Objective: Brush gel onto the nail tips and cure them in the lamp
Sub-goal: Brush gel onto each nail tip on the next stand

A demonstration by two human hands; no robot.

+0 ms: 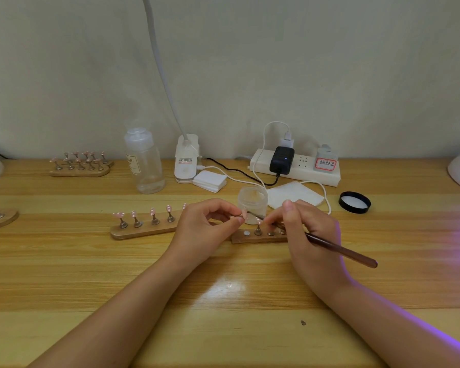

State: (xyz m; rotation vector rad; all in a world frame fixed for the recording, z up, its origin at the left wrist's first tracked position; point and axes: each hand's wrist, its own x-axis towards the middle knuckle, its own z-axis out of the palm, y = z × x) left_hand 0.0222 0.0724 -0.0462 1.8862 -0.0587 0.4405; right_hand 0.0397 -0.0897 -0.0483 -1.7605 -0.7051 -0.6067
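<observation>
Open jar (252, 205) of clear gel stands behind both hands.

I see an evenly lit, fairly bright scene, soft light falling from above. A white glare patch sits on the glossy table (229, 286) between the forearms. Violet light spills in from the table's right edge, tinting the right forearm. Shadows are faint. Wide-angle distortion bows the table's far edge; fine detail looks slightly soft.

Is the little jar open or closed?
Open. The small clear jar has no lid on; a black lid lies apart on the table.
</observation>
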